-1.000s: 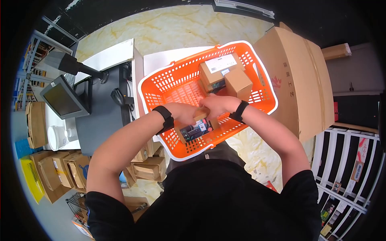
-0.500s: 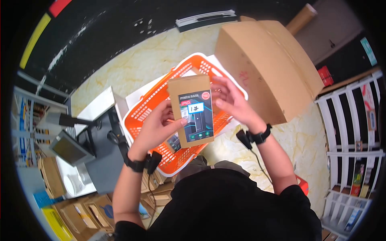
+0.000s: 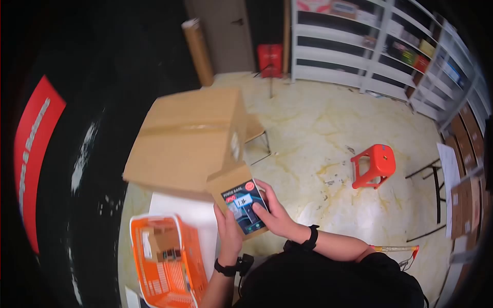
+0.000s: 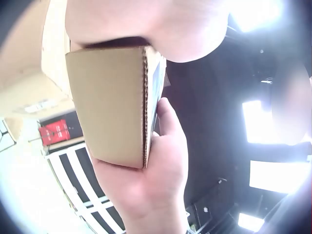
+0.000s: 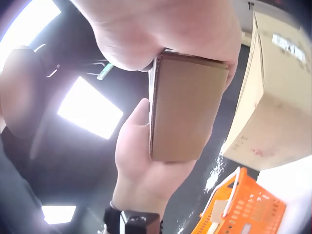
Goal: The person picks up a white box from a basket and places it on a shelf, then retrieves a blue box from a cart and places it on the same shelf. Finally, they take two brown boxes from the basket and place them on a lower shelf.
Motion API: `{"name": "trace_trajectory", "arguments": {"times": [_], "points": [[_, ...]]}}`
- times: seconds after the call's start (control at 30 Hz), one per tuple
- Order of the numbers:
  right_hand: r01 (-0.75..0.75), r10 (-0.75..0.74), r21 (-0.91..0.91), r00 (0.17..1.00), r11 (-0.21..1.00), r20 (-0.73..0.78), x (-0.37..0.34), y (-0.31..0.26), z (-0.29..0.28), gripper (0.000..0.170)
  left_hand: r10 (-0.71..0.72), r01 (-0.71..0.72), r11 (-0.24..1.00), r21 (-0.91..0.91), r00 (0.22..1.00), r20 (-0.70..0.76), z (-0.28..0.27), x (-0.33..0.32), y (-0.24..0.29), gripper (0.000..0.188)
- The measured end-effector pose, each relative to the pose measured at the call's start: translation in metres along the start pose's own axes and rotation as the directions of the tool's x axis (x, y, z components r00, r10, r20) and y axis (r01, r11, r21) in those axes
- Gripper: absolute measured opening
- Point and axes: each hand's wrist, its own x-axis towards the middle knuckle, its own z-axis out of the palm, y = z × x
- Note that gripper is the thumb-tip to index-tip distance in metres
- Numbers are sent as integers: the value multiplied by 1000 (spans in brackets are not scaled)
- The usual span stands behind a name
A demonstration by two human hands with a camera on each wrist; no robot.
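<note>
Both hands hold a brown carton (image 3: 229,183) with a dark printed "POWER BANK" panel and a handwritten "#1" label, tilted in front of the body. In the head view my left hand (image 3: 229,237) grips its lower left side, and my right hand (image 3: 278,214) grips the right side with the thumb on the printed face. The left wrist view shows the carton's plain end (image 4: 107,107) between my left hand (image 4: 146,22) and my right hand (image 4: 146,185). From the right wrist, the opposite end (image 5: 185,109) shows between my right hand (image 5: 170,27) and left hand (image 5: 146,175).
An orange basket (image 3: 193,246) with brown boxes (image 3: 165,240) inside stands at lower left, beside a white surface (image 3: 177,205). A large carton (image 3: 179,138) stands behind it. Farther off are a red stool (image 3: 382,160), white shelves (image 3: 328,72) and stacked cartons (image 3: 470,203) at the right.
The carton was lifted out of the basket and is now held clear of it, to its right. The right hand, loosely spread beside it half a second ago, now grips it. The view has swung right.
</note>
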Motion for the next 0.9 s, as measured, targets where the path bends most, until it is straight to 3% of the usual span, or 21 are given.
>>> {"name": "trace_trajectory", "arguments": {"times": [0.2, 0.4, 0.63, 0.7, 0.73, 0.9], "points": [[119, -163, -158, 938, 980, -307, 2, -41, -122, 59, 0, 2, 1000, -9, 969, 245, 145, 59, -31, 52], [68, -178, -233, 850, 970, -495, 12, -64, -203, 58, -15, 18, 1000, -5, 909, 416, 235, 102, -60, 48], [10, -160, -259, 809, 966, -566, 78, -65, -278, 57, -46, 80, 996, -45, 855, 517, 305, 193, -92, 48], [12, -187, -297, 800, 955, -571, 113, -67, -300, 57, -8, 34, 999, -41, 849, 528, 323, 232, -101, 48], [36, -252, -354, 770, 935, -586, 133, -67, -310, 56, -3, 48, 996, -70, 845, 535, 334, 251, -101, 48], [17, -291, -414, 737, 910, -611, 198, -83, -359, 57, 18, 74, 989, -126, 795, 607, 386, 332, -102, 47]]}}
